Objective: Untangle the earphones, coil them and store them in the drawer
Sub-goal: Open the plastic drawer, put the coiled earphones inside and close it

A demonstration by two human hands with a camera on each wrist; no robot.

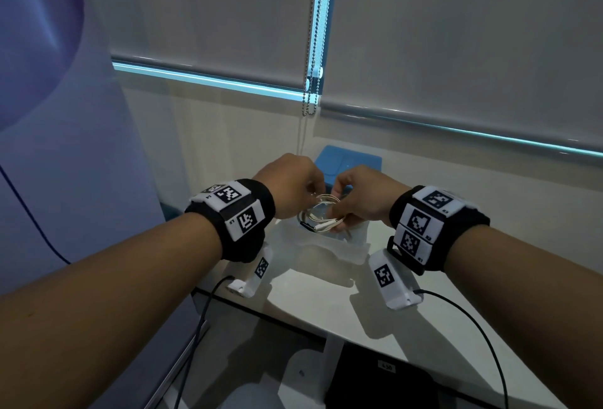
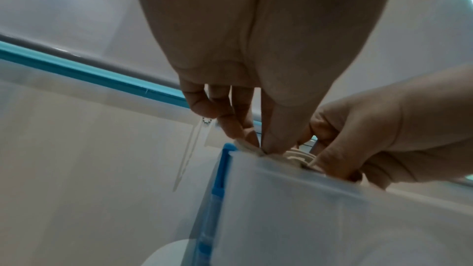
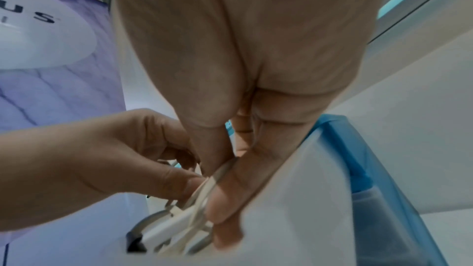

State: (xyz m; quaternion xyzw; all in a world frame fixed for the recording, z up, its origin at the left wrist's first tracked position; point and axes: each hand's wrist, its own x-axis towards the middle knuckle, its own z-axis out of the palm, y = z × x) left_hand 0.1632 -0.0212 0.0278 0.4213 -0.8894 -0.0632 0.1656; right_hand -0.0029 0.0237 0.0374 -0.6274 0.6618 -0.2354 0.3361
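Note:
The white earphones (image 1: 321, 214) are gathered into a small coil with a white plug and a dark part hanging at its lower edge. Both hands hold the coil just above the open translucent drawer (image 1: 354, 250). My left hand (image 1: 314, 195) pinches the upper left of the loop with thumb and fingertips (image 2: 275, 145). My right hand (image 1: 336, 212) grips the right side, thumb over the strands (image 3: 204, 185). In the right wrist view the earphones (image 3: 179, 219) hang over the drawer's front wall (image 3: 294, 209). The drawer's inside is mostly hidden by the hands.
The drawer belongs to a small unit with a blue top (image 1: 350, 160) on a white table (image 1: 310, 297) against the wall. A bead chain (image 1: 311, 82) hangs from the window blinds behind. A purple banner (image 1: 49, 115) stands at the left. Black cables trail from my wrist cameras.

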